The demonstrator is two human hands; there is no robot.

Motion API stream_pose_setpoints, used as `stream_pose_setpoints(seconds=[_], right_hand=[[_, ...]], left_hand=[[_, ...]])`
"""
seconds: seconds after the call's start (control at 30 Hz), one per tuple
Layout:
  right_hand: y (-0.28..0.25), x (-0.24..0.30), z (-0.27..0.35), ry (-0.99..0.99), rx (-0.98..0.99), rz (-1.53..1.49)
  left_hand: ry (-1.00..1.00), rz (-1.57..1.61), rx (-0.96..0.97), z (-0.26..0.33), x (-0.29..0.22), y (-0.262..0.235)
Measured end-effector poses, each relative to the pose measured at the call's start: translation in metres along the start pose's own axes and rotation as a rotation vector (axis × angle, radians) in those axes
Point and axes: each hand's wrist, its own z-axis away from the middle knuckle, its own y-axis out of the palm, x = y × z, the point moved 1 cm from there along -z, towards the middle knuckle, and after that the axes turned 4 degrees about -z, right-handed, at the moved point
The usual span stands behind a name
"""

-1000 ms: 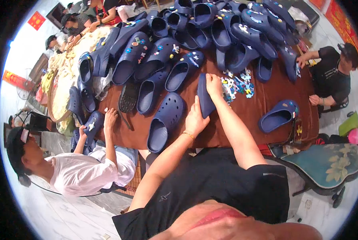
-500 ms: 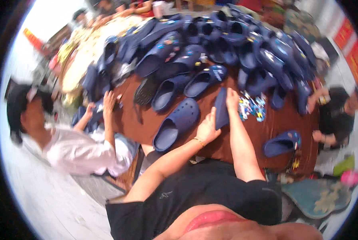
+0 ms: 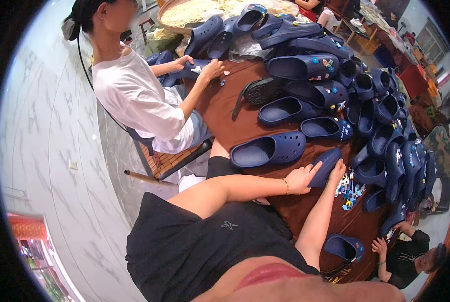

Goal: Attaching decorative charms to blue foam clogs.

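A navy foam clog (image 3: 325,165) is held between my two hands above the brown-covered table. My left hand (image 3: 302,179) grips its near left side, thumb and fingers stretched along it. On the other side, my right hand (image 3: 337,173) wraps the edge with its fingers. Just right of that hand lies a loose pile of small blue, white and yellow charms (image 3: 351,193). A plain navy clog (image 3: 268,150) with round holes sits to the left of my hands. Behind them is another clog (image 3: 326,129) with charms on its toe.
Many decorated clogs (image 3: 386,108) are heaped at the back and right. A black sandal (image 3: 263,91) lies farther left. A co-worker in white (image 3: 139,100) handles a clog at left; one in black (image 3: 406,254) works at lower right. A single clog (image 3: 343,246) rests near the front edge.
My view has swung to the left, so the table appears turned and the co-worker in white shows larger. Both my hands keep hold of the same clog.
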Motion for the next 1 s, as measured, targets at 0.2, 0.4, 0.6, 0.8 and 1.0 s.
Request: stream_pose_setpoints(seconds=[0.2,0.4,0.6,0.8,1.0], right_hand=[[0.002,-0.021,-0.005,-0.365,-0.146,0.095],[-0.003,-0.054,-0.013,-0.054,-0.123,-0.01],[-0.003,-0.025,-0.003,0.182,-0.195,-0.162],[0.001,0.041,0.011,0.403,0.05,-0.904],[-0.006,0.011,-0.002,0.16,0.209,-0.825]], left_hand=[[0.038,-0.007,-0.022,0.001,0.002,0.0],[0.037,0.006,-0.023,0.0,0.001,0.005],[0.067,0.063,-0.004,0.007,0.004,-0.004],[0.185,0.084,-0.094,0.024,0.009,-0.009],[0.165,0.17,-0.091,0.021,0.007,-0.014]])
